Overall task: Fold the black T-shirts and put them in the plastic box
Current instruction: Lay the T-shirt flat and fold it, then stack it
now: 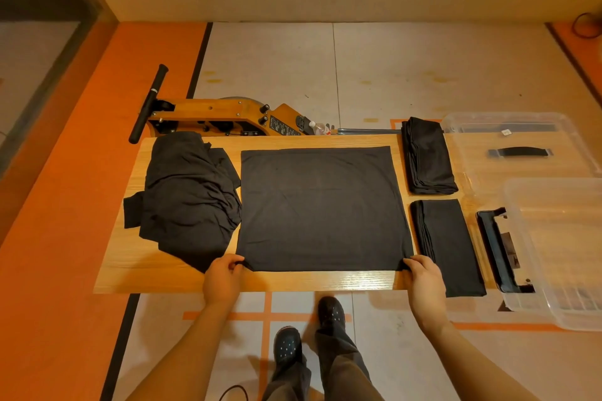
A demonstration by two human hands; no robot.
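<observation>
- Down at the near edge, the left hand (223, 277) pinches the near left corner of the flat shirt (322, 208), fingers curled round the cloth.
- The right hand (423, 278) does the same at the near right corner, thumb and fingers nipping the fabric.
- That shirt lies smooth, a wide dark rectangle in the middle of the wooden table (146, 265), its near hem close to the table's front edge.
- To the left, touching it, sits a rumpled heap of shirts (189, 195), one piece drooping over the table's left side.
- To the right, two folded shirts: the nearer one (451, 247) just beside the right hand, the farther one (426, 159) behind it, a strip of bare table between them.
- Further right, the clear plastic box (560, 312) stands on the floor by the table's end; its lid (521, 146), with a dark handle, lies behind.
- Beyond the table's far edge, a wooden rowing machine (221, 117) rests on the floor.
</observation>
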